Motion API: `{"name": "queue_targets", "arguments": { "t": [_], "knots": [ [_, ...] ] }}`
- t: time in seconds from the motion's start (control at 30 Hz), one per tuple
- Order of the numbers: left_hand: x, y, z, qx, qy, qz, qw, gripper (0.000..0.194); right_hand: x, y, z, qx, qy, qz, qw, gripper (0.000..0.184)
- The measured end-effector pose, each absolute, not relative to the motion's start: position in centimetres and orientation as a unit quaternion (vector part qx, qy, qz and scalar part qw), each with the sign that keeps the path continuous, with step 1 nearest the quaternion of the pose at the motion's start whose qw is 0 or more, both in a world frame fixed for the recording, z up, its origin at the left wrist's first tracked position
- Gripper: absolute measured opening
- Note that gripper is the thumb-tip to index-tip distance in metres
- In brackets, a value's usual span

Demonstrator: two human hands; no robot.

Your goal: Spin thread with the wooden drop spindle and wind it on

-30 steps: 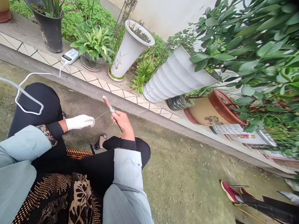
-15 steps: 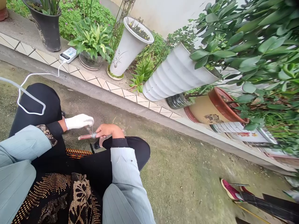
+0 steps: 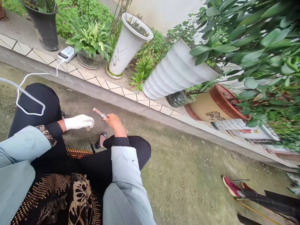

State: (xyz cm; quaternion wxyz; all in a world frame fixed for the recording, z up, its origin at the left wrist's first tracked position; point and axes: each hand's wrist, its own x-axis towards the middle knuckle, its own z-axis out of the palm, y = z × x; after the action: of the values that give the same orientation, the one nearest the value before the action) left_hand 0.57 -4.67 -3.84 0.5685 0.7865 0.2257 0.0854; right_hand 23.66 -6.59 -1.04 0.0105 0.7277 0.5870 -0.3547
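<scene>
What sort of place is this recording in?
Probably an outdoor yard or courtyard of a home: a tiled ledge lined with potted plants, including a white fluted planter and a terracotta-rimmed pot, beside mossy concrete ground.

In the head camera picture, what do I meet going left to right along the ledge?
Black pot, white power bank, glass pot of hostas, tall white flowerpot, ribbed white planter, tan pot with a terracotta rim.
</scene>
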Motion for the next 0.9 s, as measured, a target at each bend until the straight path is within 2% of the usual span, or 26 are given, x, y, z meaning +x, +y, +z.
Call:
{"name": "queue_targets", "arguments": {
  "t": [0.07, 0.13, 0.23, 0.27, 0.33, 0.43, 0.5, 0.57, 0.7, 0.9],
  "knots": [
    [0.3, -4.4, -3.8, 0.798, 0.257, 0.098, 0.536, 0.039, 23.0, -6.8, -1.3, 0.689, 0.604, -0.386, 0.107, 0.018],
    [0.2, -4.1, -3.9, 0.805, 0.277, 0.107, 0.514, 0.039, 22.7, -7.2, -1.1, 0.626, 0.604, -0.468, 0.155, 0.016],
    [0.2, -3.9, -4.4, 0.796, 0.280, 0.115, 0.524, 0.040, 22.9, -8.0, 0.0, 0.474, 0.597, -0.632, 0.139, 0.013],
    [0.2, -3.9, -4.5, 0.787, 0.277, 0.120, 0.538, 0.040, 23.1, -8.2, 0.5, 0.431, 0.594, -0.673, 0.094, 0.016],
    [0.5, -4.2, -4.7, 0.757, 0.275, 0.134, 0.577, 0.042, 23.6, -8.5, 1.5, 0.414, 0.584, -0.695, -0.064, 0.021],
    [0.9, -4.7, -4.7, 0.727, 0.262, 0.128, 0.621, 0.043, 24.2, -8.3, 2.1, 0.489, 0.501, -0.618, -0.358, 0.026],
    [1.0, -5.0, -4.3, 0.742, 0.237, 0.098, 0.619, 0.041, 24.4, -7.9, 1.7, 0.532, 0.430, -0.566, -0.460, 0.028],
    [0.9, -5.2, -3.9, 0.767, 0.203, 0.072, 0.605, 0.039, 24.7, -7.4, 0.9, 0.592, 0.413, -0.531, -0.444, 0.027],
    [0.6, -5.1, -3.3, 0.784, 0.186, 0.060, 0.589, 0.040, 25.4, -6.7, -0.5, 0.694, 0.460, -0.468, -0.296, 0.020],
    [-0.2, -4.7, -2.4, 0.810, 0.151, 0.040, 0.565, 0.034, 26.1, -6.8, -1.1, 0.681, 0.488, -0.487, -0.248, 0.020]
  ]
}}
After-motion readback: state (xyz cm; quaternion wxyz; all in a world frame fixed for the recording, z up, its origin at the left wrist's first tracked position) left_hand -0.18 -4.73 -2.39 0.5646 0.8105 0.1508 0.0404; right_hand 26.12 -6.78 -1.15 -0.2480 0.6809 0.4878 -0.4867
